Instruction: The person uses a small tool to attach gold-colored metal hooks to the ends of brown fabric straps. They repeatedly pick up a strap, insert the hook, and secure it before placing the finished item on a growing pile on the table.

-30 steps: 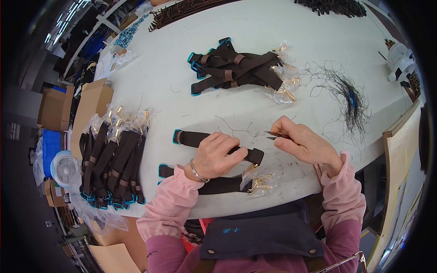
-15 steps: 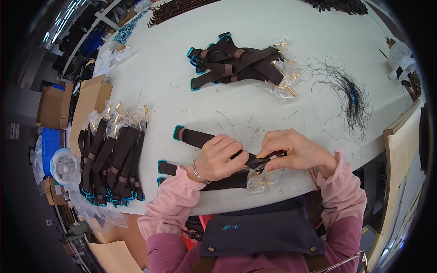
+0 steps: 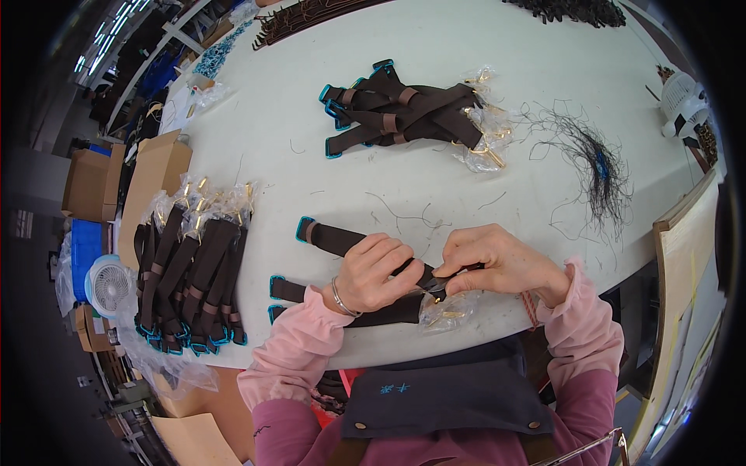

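Observation:
My left hand (image 3: 377, 273) is closed round a dark brown strap (image 3: 336, 238), whose far left end carries a buckle (image 3: 303, 229) with a teal edge. The strap's other end comes out beside my right hand (image 3: 497, 260). That hand is closed on small thread snips (image 3: 435, 286), their dark metal blades lying against the strap end; the handles are mostly hidden by my fingers. Under my left wrist lie further straps (image 3: 388, 313) with teal buckles. A clear plastic wrap (image 3: 448, 312) with gold-coloured metal in it sits just below the blades.
Straps with plastic-wrapped gold hardware are heaped at the far middle (image 3: 404, 113) and at the left (image 3: 190, 272). A tangle of dark threads (image 3: 602, 175) lies to the right, near a white fan (image 3: 684, 105). Loose threads are scattered over the white table (image 3: 272, 101). Cardboard boxes (image 3: 159, 167) stand leftward.
The snips have turned in my right hand, their blades now pointing more downward, and the red part seen between my fingers is hidden. My left hand keeps its grip on the strap.

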{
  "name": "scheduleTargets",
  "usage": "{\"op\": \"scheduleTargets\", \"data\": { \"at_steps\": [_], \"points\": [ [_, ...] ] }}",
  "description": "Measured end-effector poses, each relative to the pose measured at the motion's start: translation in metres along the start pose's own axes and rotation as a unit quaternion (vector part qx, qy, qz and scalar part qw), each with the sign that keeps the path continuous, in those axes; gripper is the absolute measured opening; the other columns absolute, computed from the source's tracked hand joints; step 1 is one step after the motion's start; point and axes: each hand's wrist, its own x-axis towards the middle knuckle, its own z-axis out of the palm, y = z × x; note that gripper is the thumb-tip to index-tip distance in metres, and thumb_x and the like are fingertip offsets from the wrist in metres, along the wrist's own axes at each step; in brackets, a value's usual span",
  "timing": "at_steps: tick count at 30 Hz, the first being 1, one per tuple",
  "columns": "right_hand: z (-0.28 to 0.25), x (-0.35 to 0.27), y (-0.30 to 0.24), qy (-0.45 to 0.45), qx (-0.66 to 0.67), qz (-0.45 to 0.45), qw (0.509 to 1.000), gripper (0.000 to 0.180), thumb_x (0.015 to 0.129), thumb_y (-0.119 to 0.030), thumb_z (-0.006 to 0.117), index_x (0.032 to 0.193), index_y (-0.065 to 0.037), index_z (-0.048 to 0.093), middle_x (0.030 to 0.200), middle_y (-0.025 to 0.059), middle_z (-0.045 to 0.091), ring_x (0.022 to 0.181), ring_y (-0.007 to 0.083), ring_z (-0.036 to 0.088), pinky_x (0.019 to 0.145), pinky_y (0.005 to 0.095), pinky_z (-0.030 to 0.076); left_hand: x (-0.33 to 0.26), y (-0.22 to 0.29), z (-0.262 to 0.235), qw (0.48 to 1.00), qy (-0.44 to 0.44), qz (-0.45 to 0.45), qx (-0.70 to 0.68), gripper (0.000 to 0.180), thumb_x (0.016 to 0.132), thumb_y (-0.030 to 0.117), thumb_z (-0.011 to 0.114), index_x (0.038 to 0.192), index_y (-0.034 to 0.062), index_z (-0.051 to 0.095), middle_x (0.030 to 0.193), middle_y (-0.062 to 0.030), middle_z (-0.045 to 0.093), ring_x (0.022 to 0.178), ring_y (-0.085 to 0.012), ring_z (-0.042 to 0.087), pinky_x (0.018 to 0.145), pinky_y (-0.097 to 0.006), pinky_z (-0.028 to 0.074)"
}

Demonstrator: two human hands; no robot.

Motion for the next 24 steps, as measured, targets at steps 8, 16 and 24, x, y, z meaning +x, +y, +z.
{"op": "scheduleTargets", "data": {
  "at_steps": [8, 16, 24],
  "points": [
    [0.0031, -0.0024, 0.0001, 0.020, -0.038, -0.002, 0.999, 0.022, 0.071, -0.018, 0.074, 0.088, -0.004, 0.067, 0.077, 0.0033, 0.059, 0.065, 0.0189, 0.056, 0.056, 0.0284, 0.042, -0.0012, -0.0018, 0.0019, 1.000, -0.008, -0.004, -0.004, 0.028, 0.064, 0.019, 0.068, 0.084, 0.0023, 0.058, 0.078, -0.0096, 0.057, 0.068, -0.0255, 0.057, 0.061, -0.035, 0.048],
    [0.0027, -0.0019, 0.0027, 0.022, -0.050, -0.020, 0.998, 0.021, 0.072, -0.018, 0.073, 0.088, -0.005, 0.067, 0.078, 0.0028, 0.059, 0.065, 0.0190, 0.057, 0.056, 0.0287, 0.042, 0.0002, -0.0024, 0.0025, 1.000, -0.005, -0.005, -0.013, 0.030, 0.062, 0.020, 0.068, 0.083, 0.0020, 0.059, 0.077, -0.0097, 0.057, 0.067, -0.0256, 0.057, 0.061, -0.036, 0.048],
    [0.0037, -0.0022, 0.0050, 0.039, -0.055, -0.030, 0.997, 0.019, 0.073, -0.017, 0.072, 0.087, -0.005, 0.067, 0.077, 0.0038, 0.059, 0.064, 0.0190, 0.056, 0.056, 0.0288, 0.042, -0.0002, -0.0031, 0.0041, 1.000, -0.005, -0.008, -0.017, 0.030, 0.062, 0.021, 0.068, 0.083, 0.0022, 0.058, 0.077, -0.0094, 0.056, 0.066, -0.0254, 0.057, 0.060, -0.035, 0.047]
  ]
}}
